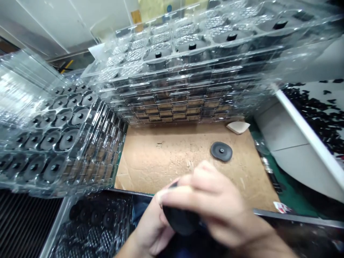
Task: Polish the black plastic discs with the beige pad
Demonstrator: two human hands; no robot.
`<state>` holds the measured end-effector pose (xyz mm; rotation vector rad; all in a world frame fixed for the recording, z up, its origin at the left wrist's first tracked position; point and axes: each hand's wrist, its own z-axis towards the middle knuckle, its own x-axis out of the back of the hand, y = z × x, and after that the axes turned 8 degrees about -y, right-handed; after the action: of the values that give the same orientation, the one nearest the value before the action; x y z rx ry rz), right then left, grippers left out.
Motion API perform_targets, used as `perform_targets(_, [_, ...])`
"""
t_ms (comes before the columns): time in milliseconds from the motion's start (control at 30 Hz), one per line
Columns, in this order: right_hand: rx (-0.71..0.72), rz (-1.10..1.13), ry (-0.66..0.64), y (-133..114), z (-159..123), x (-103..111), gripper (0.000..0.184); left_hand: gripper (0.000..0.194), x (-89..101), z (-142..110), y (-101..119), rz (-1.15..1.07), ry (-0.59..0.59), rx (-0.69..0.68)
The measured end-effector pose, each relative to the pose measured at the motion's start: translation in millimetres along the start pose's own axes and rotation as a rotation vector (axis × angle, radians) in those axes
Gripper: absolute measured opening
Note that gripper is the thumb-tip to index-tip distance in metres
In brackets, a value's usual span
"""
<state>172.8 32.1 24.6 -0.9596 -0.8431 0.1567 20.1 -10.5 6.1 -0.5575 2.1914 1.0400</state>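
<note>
Low in the head view, a dark oval disc-like part (181, 220) is between my two hands, near the front edge of the work surface. My left hand (150, 229) grips it from the left and below. My right hand (215, 200) is closed over its upper right side, fingers bent and touching its top edge. Motion blurs the right hand, and whether a small piece is pinched in it is hidden. Beyond the hands, a similar dark oval part (221, 151) with a small raised center lies on the cardboard (150, 154).
Tall stacks of clear plastic trays stand at the back (172, 77) and left (88, 143), with dark oval parts in pockets. Another tray (120, 215) is low left. A wedge-shaped white piece (238, 127) lies on the cardboard. Small black pieces (314, 111) fill a white-edged bin at right.
</note>
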Motion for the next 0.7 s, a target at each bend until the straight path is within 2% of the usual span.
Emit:
perform_targets(100, [-0.215,0.066,0.106,32.5,-12.6,-3.6,0.025,0.05,3.5,-4.8,3.8,-0.092,0.007,-0.024])
perform_targets(200, [-0.41,0.103,0.14,61.4,-32.5,-24.9,0.023,0.05,12.7,-9.2,4.0,-0.149,0.028,-0.03])
perform_targets(300, [-0.504,0.113,0.168,78.7,-48.9,-52.0,0.022,0.047,20.0,-9.1,2.2,-0.164,0.01,-0.031])
perform_targets(367, [-0.535,0.109,0.175,82.8,-53.7,-58.8,0.021,0.047,22.5,-7.8,1.0,-0.183,-0.022,-0.046])
perform_targets(467, [-0.582,0.097,0.235,72.2,-49.3,-46.1,0.022,0.042,24.2,-6.0,-1.7,-0.167,-0.054,-0.047])
perform_targets(567, [-0.57,0.061,0.382,40.2,-32.6,-27.8,0.022,0.043,23.9,-3.4,-6.8,-0.141,-0.023,-0.062])
perform_targets(633, [-0.411,0.023,0.455,15.2,-18.9,-25.6,0.025,0.045,22.5,-1.2,-10.1,-0.123,0.019,-0.074])
perform_targets(700, [-0.198,-0.032,0.388,-3.7,-7.4,-30.5,0.03,0.038,20.8,0.7,-11.1,-0.127,0.068,-0.062])
